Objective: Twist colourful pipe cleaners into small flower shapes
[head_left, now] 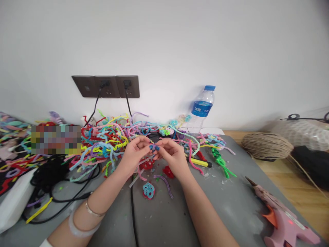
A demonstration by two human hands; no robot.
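Steadiness, prob, is why our left hand (137, 151) and right hand (172, 152) are both fingertip-pinching this tiny purple bit (154, 146).

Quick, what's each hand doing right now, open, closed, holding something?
Left hand: closed, apparently pinching a small purple fuzzy piece, partly hidden.
Right hand: closed, apparently pinching the same piece from the other side.

A small purple piece (154, 146) is held pinched just below the center of the frame, slightly to its left, with only a sliver exposed. Its full shape is hidden, and its exact pose cannot be made out.
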